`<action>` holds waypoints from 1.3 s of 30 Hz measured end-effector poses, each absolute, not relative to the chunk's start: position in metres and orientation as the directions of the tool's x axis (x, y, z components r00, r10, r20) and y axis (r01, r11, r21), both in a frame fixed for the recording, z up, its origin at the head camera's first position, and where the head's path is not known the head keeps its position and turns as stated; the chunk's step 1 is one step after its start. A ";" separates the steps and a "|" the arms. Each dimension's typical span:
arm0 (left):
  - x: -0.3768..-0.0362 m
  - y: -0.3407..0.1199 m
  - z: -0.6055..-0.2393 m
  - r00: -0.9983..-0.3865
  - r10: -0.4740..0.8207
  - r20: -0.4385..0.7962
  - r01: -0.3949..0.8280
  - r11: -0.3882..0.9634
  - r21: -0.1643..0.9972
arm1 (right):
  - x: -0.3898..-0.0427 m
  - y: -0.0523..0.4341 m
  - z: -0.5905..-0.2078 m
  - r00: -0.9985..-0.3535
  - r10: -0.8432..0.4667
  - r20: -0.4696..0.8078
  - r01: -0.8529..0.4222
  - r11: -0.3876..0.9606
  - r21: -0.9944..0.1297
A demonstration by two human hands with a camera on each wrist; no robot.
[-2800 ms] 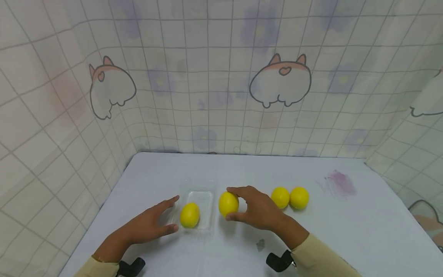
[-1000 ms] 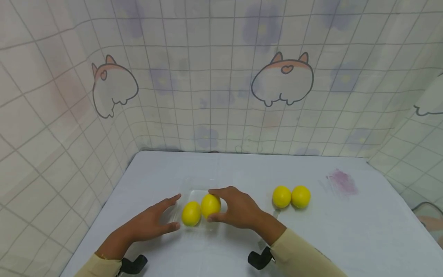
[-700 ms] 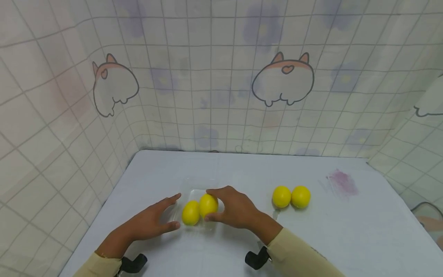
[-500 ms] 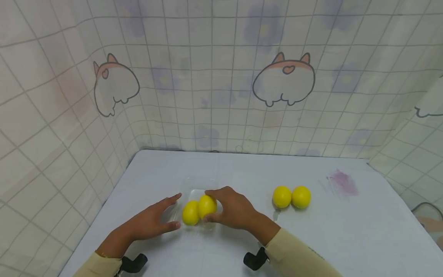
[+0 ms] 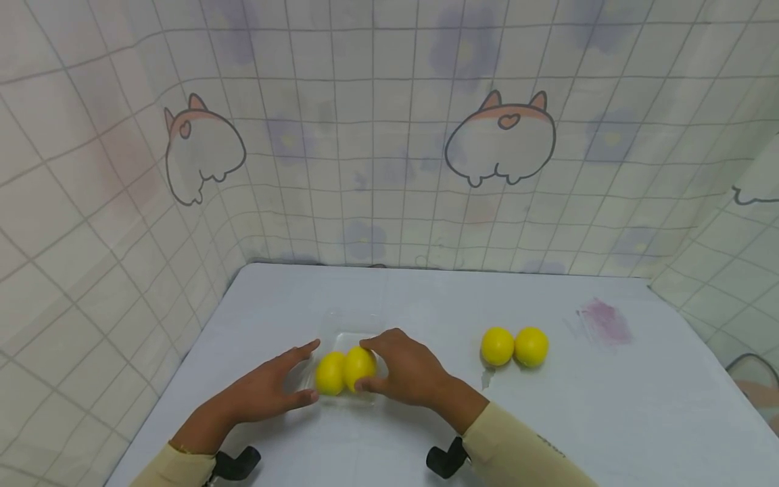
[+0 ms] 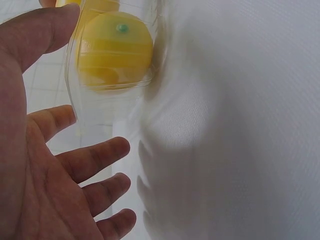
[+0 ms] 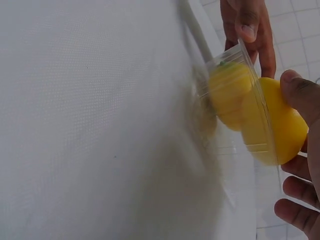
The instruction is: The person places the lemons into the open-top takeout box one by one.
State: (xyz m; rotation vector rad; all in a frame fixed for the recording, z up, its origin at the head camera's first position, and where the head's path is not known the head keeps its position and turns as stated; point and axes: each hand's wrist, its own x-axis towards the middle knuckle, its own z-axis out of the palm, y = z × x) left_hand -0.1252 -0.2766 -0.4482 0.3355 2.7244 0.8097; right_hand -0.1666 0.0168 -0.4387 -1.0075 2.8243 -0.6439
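A clear plastic container (image 5: 349, 336) lies on the table, with a yellow lemon (image 5: 329, 374) inside at its left. My right hand (image 5: 408, 368) grips a second lemon (image 5: 359, 367) between thumb and fingers, partly down inside the container and against the first one. In the right wrist view this held lemon (image 7: 280, 125) still stands above the rim. My left hand (image 5: 262, 389) is at the container's left side, thumb and fingers spread. In the left wrist view its thumb (image 6: 62, 25) and index fingertip lie right at the rim, and the other fingers reach out beside the container. A green stem nub shows on the first lemon (image 6: 115, 50).
Two more lemons (image 5: 498, 346) (image 5: 531, 347) sit side by side to the right on the white tabletop (image 5: 578, 406). A pinkish stain (image 5: 604, 321) marks the cloth at the far right. A tile-patterned curtain (image 5: 389, 169) rises behind the table and at both sides.
My right hand has carried its lemon leftward from beside the container and down into it, up against the first lemon, which has shifted slightly left. The left hand has stayed nearly still.
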 end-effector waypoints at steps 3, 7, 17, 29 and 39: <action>-0.125 -0.278 -0.449 -0.934 0.304 -0.187 0.153 0.815 0.559 | -0.167 0.016 -0.439 -0.757 -0.647 0.091 -0.623 0.673 -0.398; -0.125 -0.279 -0.450 -0.934 0.309 -0.181 0.159 0.810 0.564 | -0.166 0.016 -0.438 -0.723 -0.680 0.123 -0.671 0.647 -0.363; -0.125 -0.277 -0.449 -0.933 0.311 -0.184 0.158 0.808 0.568 | -0.164 0.014 -0.437 -0.740 -0.659 0.136 -0.659 0.669 -0.343; -0.125 -0.275 -0.448 -0.935 0.297 -0.191 0.143 0.813 0.564 | -0.166 0.012 -0.437 -0.780 -0.622 0.066 -0.611 0.735 -0.295; -0.125 -0.274 -0.447 -0.938 0.290 -0.192 0.138 0.816 0.561 | -0.162 0.012 -0.432 -0.783 -0.620 0.040 -0.603 0.743 -0.291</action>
